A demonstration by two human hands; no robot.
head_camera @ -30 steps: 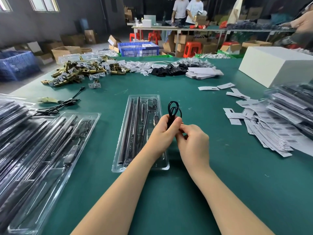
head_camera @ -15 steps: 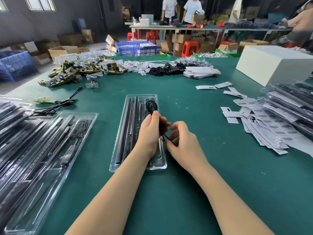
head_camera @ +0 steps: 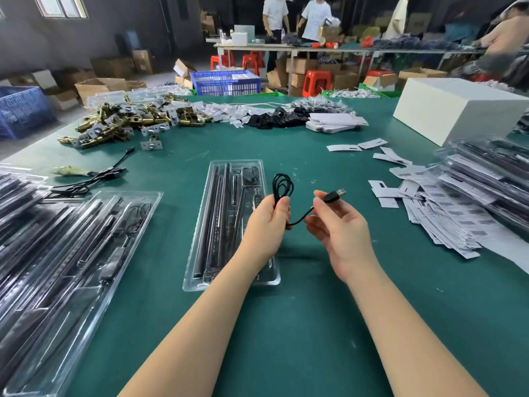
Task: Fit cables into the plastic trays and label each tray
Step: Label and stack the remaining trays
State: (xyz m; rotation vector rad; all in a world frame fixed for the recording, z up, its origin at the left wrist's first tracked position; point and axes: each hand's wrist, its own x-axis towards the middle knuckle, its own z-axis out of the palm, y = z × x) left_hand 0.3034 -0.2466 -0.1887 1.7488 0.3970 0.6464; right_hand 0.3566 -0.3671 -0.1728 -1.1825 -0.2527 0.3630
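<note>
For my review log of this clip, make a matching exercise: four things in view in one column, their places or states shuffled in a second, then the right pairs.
Things
1. coiled cable
2. USB plug
3. clear tray
4. barcode labels

Places or states
A. heaped at the right of the table
B. gripped in the left hand
C. on the table under the left wrist
D. pinched by the right hand

Pairs: 1-B, 2-D, 3-C, 4-A

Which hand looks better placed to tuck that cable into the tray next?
Probably the left hand: it grips the coiled cable right above the tray. The right hand only pinches the plug, off to the tray's side.
</note>
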